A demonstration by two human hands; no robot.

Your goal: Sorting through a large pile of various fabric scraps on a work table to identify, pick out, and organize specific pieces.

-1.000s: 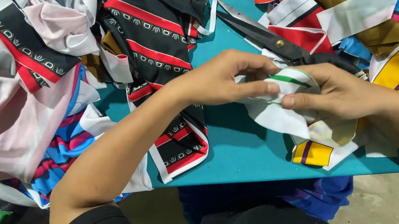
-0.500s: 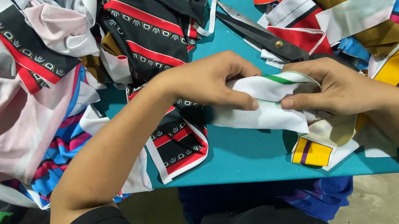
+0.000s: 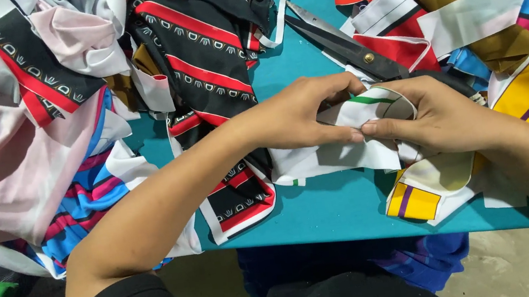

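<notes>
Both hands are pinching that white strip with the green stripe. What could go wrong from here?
1. The black scissors lie just behind the left hand and right hand, with the blades pointing away; a knuckle might knock the handles.
2. The white strip with the green stripe is held only at the fingertips, so it may slip or unfold.
3. The yellow and purple piece sits near the teal table edge under the right wrist and might get swept off.

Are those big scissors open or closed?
Closed, as far as shows: the scissors lie on the table with blades together in one dark point. The handles hide behind the right hand.
</notes>
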